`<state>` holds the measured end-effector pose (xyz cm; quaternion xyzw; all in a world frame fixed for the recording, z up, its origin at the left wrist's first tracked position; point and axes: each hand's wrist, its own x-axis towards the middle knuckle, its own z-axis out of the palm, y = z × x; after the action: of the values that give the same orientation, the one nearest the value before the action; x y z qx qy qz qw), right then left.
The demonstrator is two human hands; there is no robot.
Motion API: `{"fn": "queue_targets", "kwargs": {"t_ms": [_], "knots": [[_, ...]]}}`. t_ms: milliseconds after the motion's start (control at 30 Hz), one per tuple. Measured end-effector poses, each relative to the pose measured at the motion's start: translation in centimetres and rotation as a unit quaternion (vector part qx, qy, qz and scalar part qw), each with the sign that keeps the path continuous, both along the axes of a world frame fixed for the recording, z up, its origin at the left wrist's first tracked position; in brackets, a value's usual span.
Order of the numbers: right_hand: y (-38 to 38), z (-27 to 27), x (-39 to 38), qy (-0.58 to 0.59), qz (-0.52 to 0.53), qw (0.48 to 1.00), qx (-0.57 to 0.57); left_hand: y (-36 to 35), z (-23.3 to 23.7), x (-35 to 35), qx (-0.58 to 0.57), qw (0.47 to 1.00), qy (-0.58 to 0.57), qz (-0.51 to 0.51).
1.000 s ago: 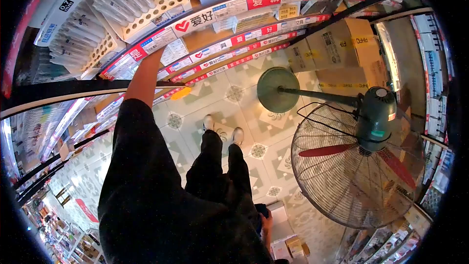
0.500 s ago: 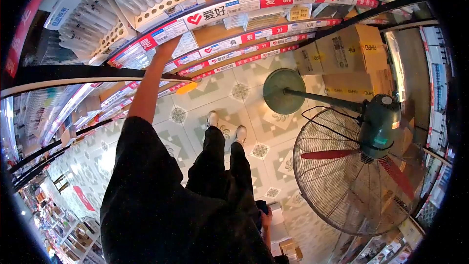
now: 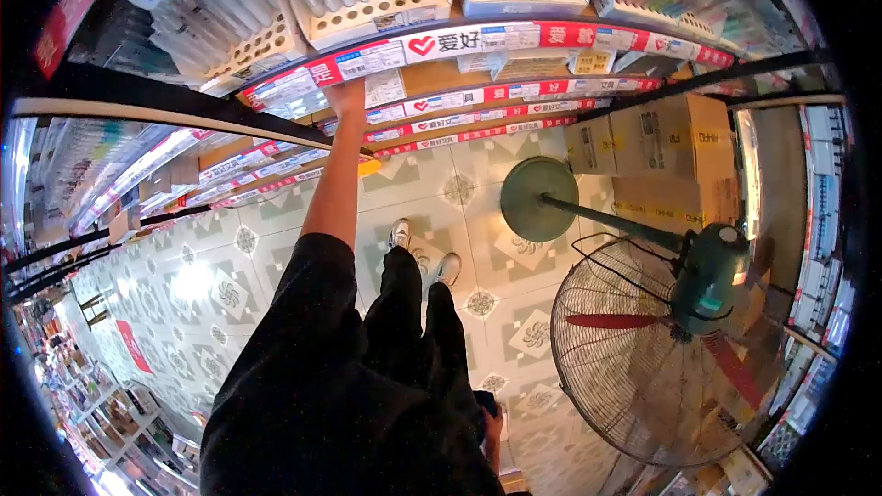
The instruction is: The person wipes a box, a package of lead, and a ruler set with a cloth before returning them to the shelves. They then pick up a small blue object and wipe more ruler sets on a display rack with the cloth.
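Observation:
My left hand (image 3: 346, 97) reaches under the top shelf's red-and-white label strip (image 3: 441, 44); its fingers are hidden by the strip, beside a white box (image 3: 384, 87) on the shelf below. Low in the view, near my right leg, my right hand (image 3: 492, 422) is closed around a dark item (image 3: 485, 400) that I cannot make out. Above the strip stand white perforated trays (image 3: 381, 14) holding rows of pens.
A large caged floor fan (image 3: 643, 349) with red blades stands on a round green base (image 3: 539, 198) at right. Behind it are stacked cardboard boxes (image 3: 684, 147). More shelving (image 3: 138, 174) runs along the left over a patterned tile floor (image 3: 276, 266).
The view has shifted, with the shelves now lower in it. My left arm appears farther right and still reaches under the label strip. My right hand remains low beside my leg.

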<state>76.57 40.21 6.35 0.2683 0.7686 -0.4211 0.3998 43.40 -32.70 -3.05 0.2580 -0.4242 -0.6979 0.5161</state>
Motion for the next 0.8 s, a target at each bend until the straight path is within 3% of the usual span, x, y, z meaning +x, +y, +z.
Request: {"fn": "queue_targets", "kwargs": {"t_ms": [33,67,133,300,367,400,500,600,700,733,800], "knots": [[0.3,-0.3,0.2,0.000,0.009,1.000,0.007,-1.3,-1.7,0.1,0.038,0.997,0.070,-0.010],[0.6,-0.7,0.5,0.001,0.018,1.000,0.013,-2.0,-2.9,0.5,-0.071,0.995,-0.067,0.003],[0.6,-1.3,0.6,0.000,0.033,0.999,0.021,-2.9,-3.8,1.3,-0.279,0.893,-0.343,0.087],[0.5,-2.9,0.2,0.003,0.064,0.997,0.044,-2.7,-2.6,4.3,-0.364,0.809,-0.456,0.072],[0.4,-3.4,-0.4,0.005,0.081,0.995,0.051,-2.8,-2.5,5.0,-0.329,0.798,-0.505,0.016],[0.2,-3.7,-0.6,0.008,0.090,0.994,0.055,-2.9,-2.4,5.3,-0.405,0.713,-0.572,0.025],[-0.7,-3.9,-1.9,0.018,0.111,0.991,0.071,-0.1,2.8,5.5,-0.181,0.884,-0.431,-0.026],[-2.8,-2.2,-3.2,0.040,0.136,0.986,0.086,-0.5,1.1,5.9,-0.195,0.904,-0.363,-0.113],[-3.0,-1.8,-4.5,0.106,0.186,0.973,0.080,3.3,9.7,6.1,-0.152,0.952,-0.231,-0.129],[-3.6,-1.6,-4.9,0.130,0.204,0.968,0.067,3.5,11.4,7.1,-0.088,0.924,-0.328,-0.179],[-8.1,1.8,-8.0,0.111,0.241,0.961,0.083,5.4,13.9,8.9,0.062,0.925,-0.315,-0.204]]}}
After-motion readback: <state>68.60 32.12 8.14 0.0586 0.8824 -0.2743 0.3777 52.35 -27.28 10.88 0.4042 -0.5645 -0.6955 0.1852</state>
